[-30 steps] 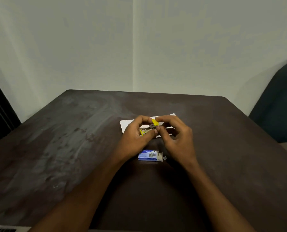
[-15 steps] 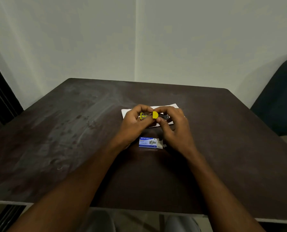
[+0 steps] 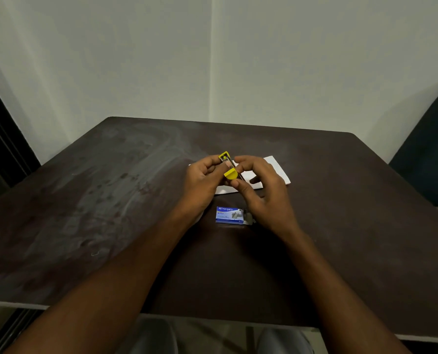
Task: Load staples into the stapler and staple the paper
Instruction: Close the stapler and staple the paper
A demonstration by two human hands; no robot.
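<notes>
A small yellow stapler [image 3: 228, 166] is held above the table between both hands, tilted with one yellow end up and its metal channel showing. My left hand [image 3: 203, 182] grips its left side. My right hand [image 3: 260, 190] pinches the yellow end nearest me with thumb and forefinger. White paper [image 3: 276, 169] lies flat on the table under and behind the hands, mostly hidden. A blue staple box [image 3: 229, 214] lies on the table just near of the hands, its right end open with grey staples showing.
The dark brown table [image 3: 110, 200] stands in a corner of white walls. A dark chair [image 3: 427, 154] is at the right edge. A loose staple [image 3: 94, 254] lies on the table at the left. My knees show below the near edge.
The stapler has turned in my hands from lying level to tilted, its far yellow end raised. The head view has risen a little, showing more of the table's near edge.
</notes>
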